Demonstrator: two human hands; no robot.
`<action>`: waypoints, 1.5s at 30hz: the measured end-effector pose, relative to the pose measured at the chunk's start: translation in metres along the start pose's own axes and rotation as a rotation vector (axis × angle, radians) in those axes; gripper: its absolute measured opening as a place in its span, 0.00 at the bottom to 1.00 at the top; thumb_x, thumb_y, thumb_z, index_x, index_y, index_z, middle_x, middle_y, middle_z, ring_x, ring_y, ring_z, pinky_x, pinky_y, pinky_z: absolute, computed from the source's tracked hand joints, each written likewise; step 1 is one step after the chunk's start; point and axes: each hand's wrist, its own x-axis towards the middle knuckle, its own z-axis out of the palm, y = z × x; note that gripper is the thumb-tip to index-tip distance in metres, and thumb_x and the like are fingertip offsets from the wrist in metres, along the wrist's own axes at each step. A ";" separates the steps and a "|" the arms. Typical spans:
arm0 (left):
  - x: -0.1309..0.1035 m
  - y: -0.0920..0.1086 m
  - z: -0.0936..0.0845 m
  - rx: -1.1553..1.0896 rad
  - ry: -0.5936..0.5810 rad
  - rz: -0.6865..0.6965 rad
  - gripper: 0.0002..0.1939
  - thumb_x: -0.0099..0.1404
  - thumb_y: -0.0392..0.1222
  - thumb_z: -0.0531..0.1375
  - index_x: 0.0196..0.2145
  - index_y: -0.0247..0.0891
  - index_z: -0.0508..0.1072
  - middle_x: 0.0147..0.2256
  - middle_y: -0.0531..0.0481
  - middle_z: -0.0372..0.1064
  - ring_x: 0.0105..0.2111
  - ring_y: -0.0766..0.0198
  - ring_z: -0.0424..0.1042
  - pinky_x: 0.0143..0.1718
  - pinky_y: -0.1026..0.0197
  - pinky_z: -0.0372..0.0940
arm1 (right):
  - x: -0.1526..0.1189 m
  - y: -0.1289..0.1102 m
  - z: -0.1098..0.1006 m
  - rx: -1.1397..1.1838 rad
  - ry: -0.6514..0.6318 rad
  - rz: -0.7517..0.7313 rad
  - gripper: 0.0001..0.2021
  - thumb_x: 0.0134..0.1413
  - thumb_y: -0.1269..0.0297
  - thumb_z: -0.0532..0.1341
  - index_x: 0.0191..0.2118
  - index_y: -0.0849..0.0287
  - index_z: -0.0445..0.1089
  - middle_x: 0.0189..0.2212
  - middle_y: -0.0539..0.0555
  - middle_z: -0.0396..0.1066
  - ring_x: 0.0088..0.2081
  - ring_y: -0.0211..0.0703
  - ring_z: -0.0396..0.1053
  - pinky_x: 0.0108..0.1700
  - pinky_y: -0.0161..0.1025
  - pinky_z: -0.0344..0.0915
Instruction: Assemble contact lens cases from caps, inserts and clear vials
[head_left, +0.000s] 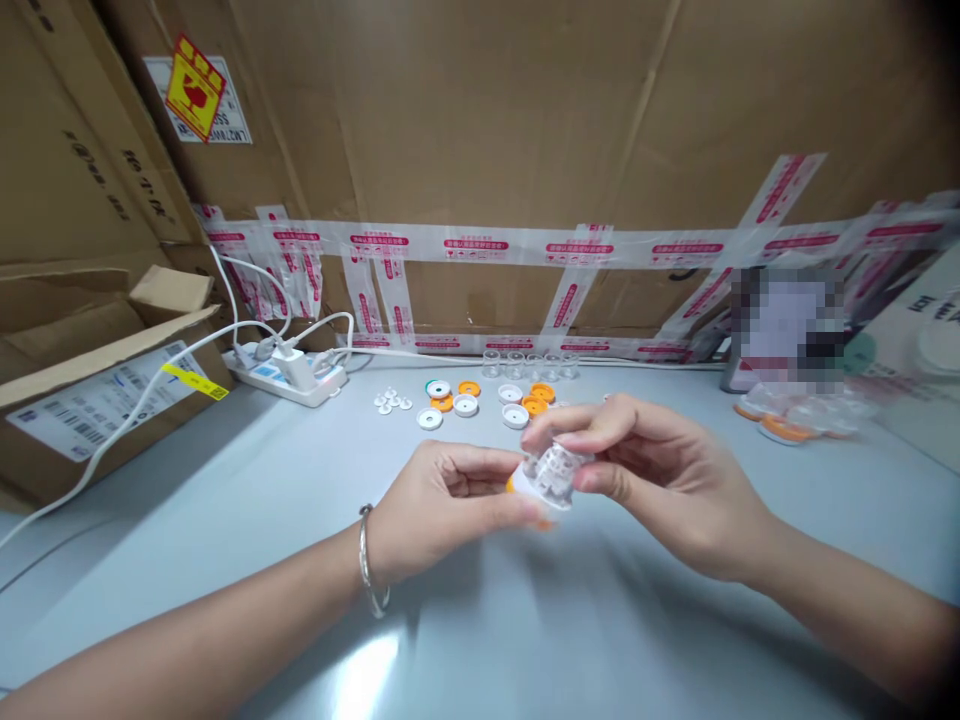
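Above the middle of the table, my left hand (457, 505) pinches an orange-and-white round base (541, 494) between thumb and fingers. A small white castle-like piece (559, 468) stands tilted on top of it, partly blurred. The fingers of my right hand (660, 480) close around the top and right side of that white piece. Whether a clear cover lies between those fingertips and the piece, I cannot tell. Just beyond my hands lie white caps (515, 416) and orange caps (535, 405), some overlapping.
Several clear cups (525, 365) line the back. Small white pieces (391, 401) lie left of the caps. A power strip (289, 375) with white cables and an open carton (105, 370) are at left. Clear-and-orange assemblies (795, 425) sit at right. A large cardboard box (465, 130) walls the back.
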 end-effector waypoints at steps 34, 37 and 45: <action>0.004 -0.010 0.005 -0.175 0.140 0.033 0.14 0.60 0.42 0.60 0.43 0.36 0.68 0.38 0.47 0.73 0.41 0.63 0.71 0.46 0.61 0.61 | -0.008 0.028 0.003 -0.702 0.066 -0.301 0.25 0.48 0.73 0.61 0.53 0.48 0.60 0.48 0.55 0.63 0.51 0.48 0.62 0.50 0.47 0.64; 0.004 -0.008 0.004 -0.081 0.126 0.089 0.14 0.58 0.41 0.61 0.42 0.36 0.69 0.40 0.46 0.72 0.41 0.62 0.70 0.45 0.60 0.62 | -0.008 0.026 0.005 -0.679 0.058 -0.347 0.26 0.47 0.75 0.60 0.53 0.49 0.60 0.51 0.56 0.59 0.53 0.47 0.60 0.53 0.47 0.62; -0.004 0.000 0.007 0.348 0.240 0.278 0.11 0.54 0.38 0.64 0.37 0.40 0.73 0.38 0.52 0.74 0.40 0.62 0.70 0.44 0.63 0.62 | -0.013 0.018 0.008 -0.574 0.066 -0.420 0.27 0.49 0.81 0.58 0.50 0.43 0.64 0.53 0.52 0.57 0.54 0.46 0.59 0.53 0.48 0.65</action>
